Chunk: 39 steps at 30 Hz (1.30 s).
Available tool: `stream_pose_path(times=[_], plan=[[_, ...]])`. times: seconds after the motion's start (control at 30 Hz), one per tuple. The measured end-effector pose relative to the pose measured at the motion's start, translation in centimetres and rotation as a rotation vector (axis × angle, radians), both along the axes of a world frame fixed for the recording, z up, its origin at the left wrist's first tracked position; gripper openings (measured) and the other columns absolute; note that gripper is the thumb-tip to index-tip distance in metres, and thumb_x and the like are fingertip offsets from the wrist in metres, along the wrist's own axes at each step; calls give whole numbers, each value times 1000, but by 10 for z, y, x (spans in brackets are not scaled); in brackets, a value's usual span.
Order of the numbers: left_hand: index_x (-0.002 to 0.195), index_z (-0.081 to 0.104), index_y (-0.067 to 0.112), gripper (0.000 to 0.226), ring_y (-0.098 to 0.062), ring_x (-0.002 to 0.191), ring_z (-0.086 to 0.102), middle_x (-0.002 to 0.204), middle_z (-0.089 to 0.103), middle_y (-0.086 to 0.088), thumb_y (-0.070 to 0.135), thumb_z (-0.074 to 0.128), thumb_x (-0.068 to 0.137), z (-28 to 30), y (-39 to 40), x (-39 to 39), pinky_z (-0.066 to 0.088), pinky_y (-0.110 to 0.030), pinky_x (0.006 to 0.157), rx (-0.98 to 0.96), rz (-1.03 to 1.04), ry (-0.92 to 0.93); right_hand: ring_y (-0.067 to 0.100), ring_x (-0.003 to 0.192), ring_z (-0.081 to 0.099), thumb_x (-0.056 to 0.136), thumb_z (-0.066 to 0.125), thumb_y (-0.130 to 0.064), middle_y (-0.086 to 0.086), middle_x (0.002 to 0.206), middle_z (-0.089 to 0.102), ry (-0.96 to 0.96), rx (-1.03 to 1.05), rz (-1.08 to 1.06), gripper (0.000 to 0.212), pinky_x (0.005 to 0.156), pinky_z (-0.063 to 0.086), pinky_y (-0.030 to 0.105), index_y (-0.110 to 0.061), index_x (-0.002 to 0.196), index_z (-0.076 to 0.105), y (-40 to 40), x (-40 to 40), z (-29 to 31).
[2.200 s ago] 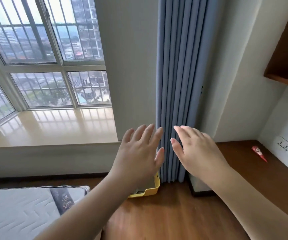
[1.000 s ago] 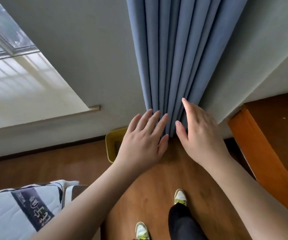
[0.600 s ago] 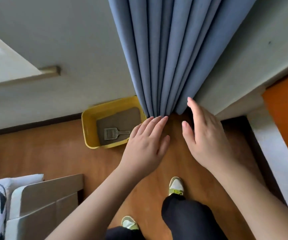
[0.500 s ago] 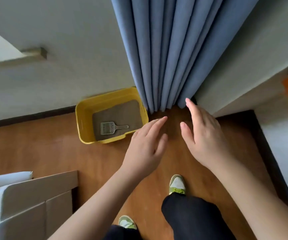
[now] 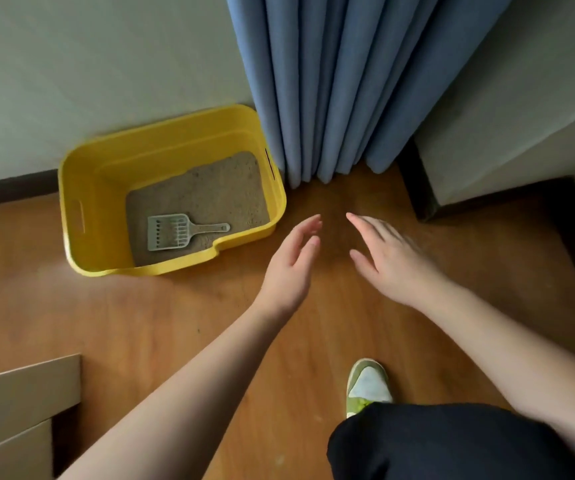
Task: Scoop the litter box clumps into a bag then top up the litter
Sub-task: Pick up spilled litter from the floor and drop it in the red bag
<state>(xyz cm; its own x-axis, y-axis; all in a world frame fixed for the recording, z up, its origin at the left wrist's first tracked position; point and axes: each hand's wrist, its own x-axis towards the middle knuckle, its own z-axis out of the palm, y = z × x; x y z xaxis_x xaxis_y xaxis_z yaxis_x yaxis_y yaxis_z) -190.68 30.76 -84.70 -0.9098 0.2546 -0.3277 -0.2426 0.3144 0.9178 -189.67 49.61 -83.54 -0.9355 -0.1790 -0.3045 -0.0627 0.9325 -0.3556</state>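
Bare forearms, dark trousers, green-and-white shoe

Both arms are bare, with no sleeves in view down to the left hand (image 5: 291,268) and right hand (image 5: 388,261). A black trouser leg (image 5: 452,441) covers the near right; one sneaker (image 5: 367,384) shows, apparently green with a white toe.

Showing in view: one yellow litter box (image 5: 85,188); one grey slotted litter scoop (image 5: 175,232) lying inside it; one blue curtain (image 5: 341,84); two bare hands, left hand (image 5: 291,268) and right hand (image 5: 388,259); one green-and-white shoe (image 5: 367,384).
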Motion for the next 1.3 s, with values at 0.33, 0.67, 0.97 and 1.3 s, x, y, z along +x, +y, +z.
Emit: stream_pose_path(times=[0.33,0.67,0.97,1.3], plan=[[124,58,30,31,-7,112,58,117,65,10,32,36,101,-153,-11,0,43,-34,103,154,229,-330,18,131,41,99,45,-32,-6,148,36,-140,-58,-74,49,101,41,31,-28,146,31,4,1,-159],[126,58,13,46,-26,113,62,120,68,-8,41,31,101,-181,-43,-2,43,-43,103,539,517,-779,15,95,60,91,61,-29,-4,111,61,-149,-115,-201,27,76,51,28,-23,116,62,-28,22,-238],[128,56,7,48,-28,115,61,121,67,-14,38,29,103,-200,-48,35,40,-43,108,611,673,-866,18,90,56,88,63,-33,-3,95,60,-28,-54,-263,12,64,41,26,-22,91,66,-39,19,-258],[122,59,4,51,-31,110,64,120,66,-19,41,30,103,-207,-38,45,49,-44,99,624,667,-916,13,89,51,88,64,-28,-6,92,60,64,-375,-90,8,75,40,24,-20,87,66,-76,31,-211]])
